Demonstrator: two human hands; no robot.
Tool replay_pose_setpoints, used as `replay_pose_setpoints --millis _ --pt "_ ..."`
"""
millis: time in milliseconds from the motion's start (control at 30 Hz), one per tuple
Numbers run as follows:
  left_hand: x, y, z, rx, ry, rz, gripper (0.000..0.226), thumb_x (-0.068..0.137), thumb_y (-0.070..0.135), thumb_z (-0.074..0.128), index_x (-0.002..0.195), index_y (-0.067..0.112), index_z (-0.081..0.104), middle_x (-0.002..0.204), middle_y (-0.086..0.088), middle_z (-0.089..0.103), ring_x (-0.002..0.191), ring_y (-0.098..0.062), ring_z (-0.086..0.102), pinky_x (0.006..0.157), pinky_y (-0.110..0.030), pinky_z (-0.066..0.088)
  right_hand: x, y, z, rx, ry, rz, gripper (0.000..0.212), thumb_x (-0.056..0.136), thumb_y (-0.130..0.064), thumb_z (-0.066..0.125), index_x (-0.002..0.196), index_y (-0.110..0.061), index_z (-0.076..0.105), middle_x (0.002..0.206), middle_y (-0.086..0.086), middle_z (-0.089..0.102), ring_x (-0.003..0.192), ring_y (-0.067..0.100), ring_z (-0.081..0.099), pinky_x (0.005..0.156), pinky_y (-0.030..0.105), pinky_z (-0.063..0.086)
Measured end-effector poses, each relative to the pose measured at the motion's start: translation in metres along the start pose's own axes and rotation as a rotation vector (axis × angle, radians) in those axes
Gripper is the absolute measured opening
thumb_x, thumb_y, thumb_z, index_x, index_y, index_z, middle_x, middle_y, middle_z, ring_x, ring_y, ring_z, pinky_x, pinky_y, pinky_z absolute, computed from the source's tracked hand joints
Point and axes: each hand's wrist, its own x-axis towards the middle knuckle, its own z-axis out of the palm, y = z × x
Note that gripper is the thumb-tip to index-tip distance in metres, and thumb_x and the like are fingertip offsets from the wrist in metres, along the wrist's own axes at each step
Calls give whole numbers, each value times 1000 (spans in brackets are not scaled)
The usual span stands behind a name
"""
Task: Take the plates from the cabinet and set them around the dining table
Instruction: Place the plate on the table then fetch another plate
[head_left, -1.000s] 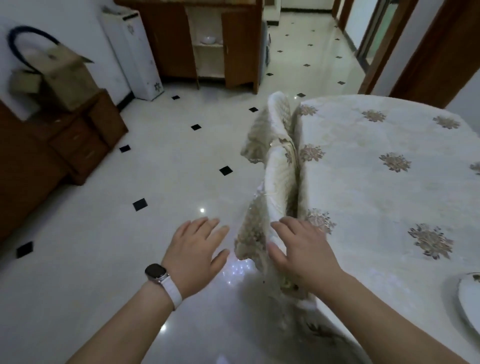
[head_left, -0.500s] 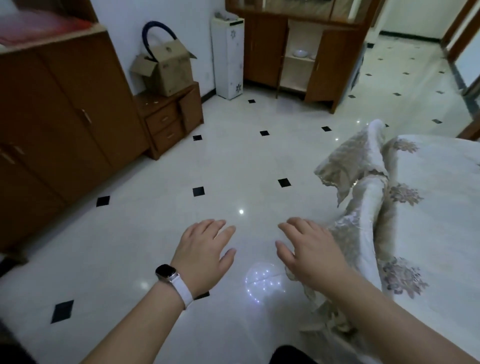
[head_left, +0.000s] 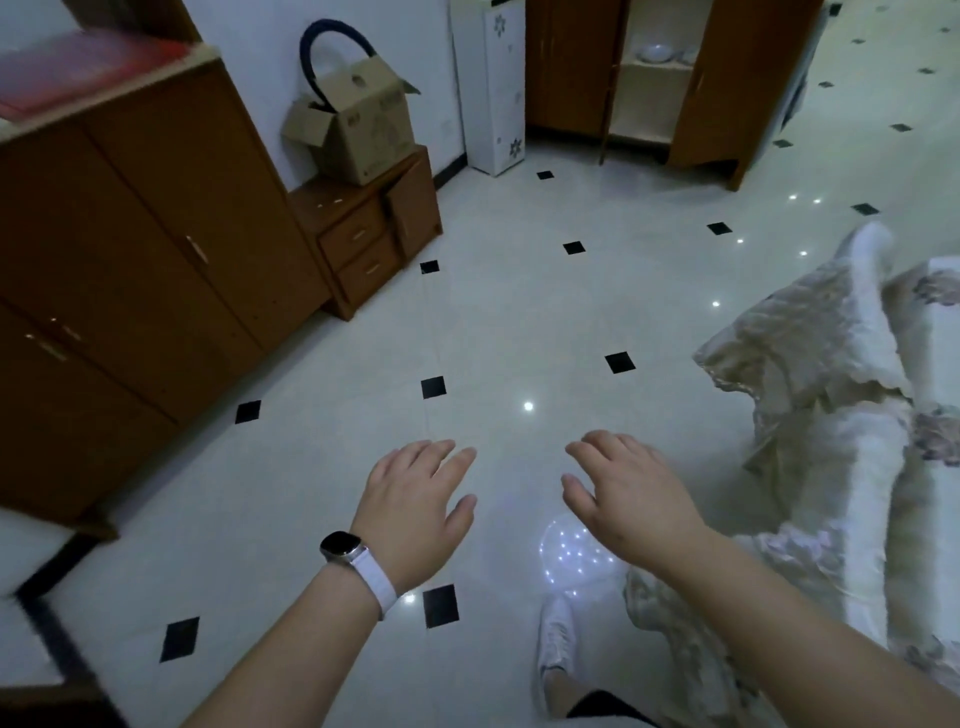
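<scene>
Head cam: both hands are out in front, palms down, holding nothing. L hand (head_left: 415, 499), w/ a white-strap watch (head_left: 340, 545) on the wrist, has its fingers straight and a bit spread. R hand (head_left: 623, 499) is the same, thumb apart. They hang over the pale tiled floor (head_left: 493, 322), not touching each other.

1 white shoe (head_left: 556, 639) shows below the R forearm. Just right of the R arm is the dining table (head_left: 941, 322). Its cream tablecloth (head_left: 810, 374) is bunched in thick folds that stick out toward the walkway.

Open floor runs from the hands up to the cabinet (head_left: 566, 62) at the far wall. Its 2 doors stand open and the plates (head_left: 655, 52) sit on the upper shelf inside.

On the left side stands a tall brown cupboard (head_left: 130, 249), then a low drawer unit (head_left: 369, 234) w/ a cardboard box (head_left: 358, 124) on top, then a white appliance (head_left: 493, 88) beside the cabinet.
</scene>
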Motion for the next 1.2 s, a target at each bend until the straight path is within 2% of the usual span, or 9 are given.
replay_pose_setpoints --millis 100,233,567,900,1200 --pt "64 13 5 -26 -21 68 47 83 43 47 124 23 60 120 0 64 109 -23 60 92 -40 46 40 27 -8 18 35 25 47 87 -45 38 108 -16 69 104 2 67 92 27 64 81 39 50" --pt "135 24 -1 -60 58 148 41 85 39 51 119 20 63 120 -1 64 110 -24 58 93 -40 46 87 58 -26 30 99 58 44 85 -43 41 103 -16 70 99 2 68 87 28 64 77 39 51" --pt "226 -29 1 -37 73 137 42 83 39 54 121 21 62 120 1 63 110 -23 57 91 -37 44 176 79 -20 51 61 119 47 87 -45 37 104 -15 69 100 2 66 88 29 62 78 40 49" --pt "334 -147 33 -132 1 145 46 83 41 50 125 22 59 121 -1 63 110 -24 58 91 -40 47 317 44 8 -18 28 199 46 87 -45 36 103 -16 68 99 1 66 88 28 62 77 38 48" --pt "458 -278 22 -157 13 252 46 83 40 51 124 22 60 121 -1 63 111 -24 57 93 -38 45 475 -23 4 -63 53 247 47 88 -46 37 108 -17 68 104 2 67 91 28 64 81 38 48"
